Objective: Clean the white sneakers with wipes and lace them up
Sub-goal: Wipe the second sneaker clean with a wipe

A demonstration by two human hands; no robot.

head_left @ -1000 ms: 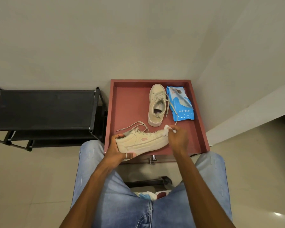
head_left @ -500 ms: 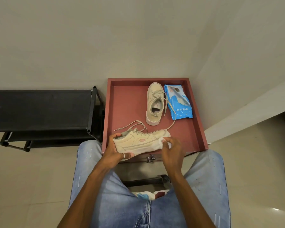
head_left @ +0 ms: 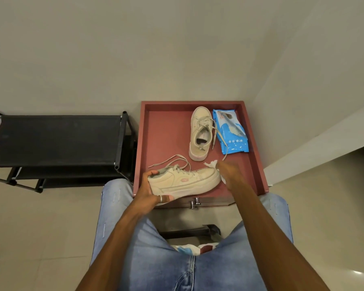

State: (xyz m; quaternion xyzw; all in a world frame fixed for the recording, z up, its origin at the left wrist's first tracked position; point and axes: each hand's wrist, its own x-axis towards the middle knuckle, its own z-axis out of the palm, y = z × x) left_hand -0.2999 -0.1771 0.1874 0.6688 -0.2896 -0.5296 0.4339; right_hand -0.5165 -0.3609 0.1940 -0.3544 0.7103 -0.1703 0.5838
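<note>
My left hand [head_left: 149, 192] grips the near sneaker [head_left: 183, 181] by its heel over the red tray [head_left: 166, 127]. My right hand [head_left: 229, 173] clutches a wipe [head_left: 211, 164] at its toe. The far sneaker [head_left: 200, 133] and the lacing look undone.

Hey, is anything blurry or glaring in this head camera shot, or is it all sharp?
Head view: the right hand and the wipe it holds are smeared by motion, while the left hand and the sneaker it grips look sharp; also head view, a small glare spot sits on the floor at lower right; light in the red tray is soft, without hard shadows.
</note>
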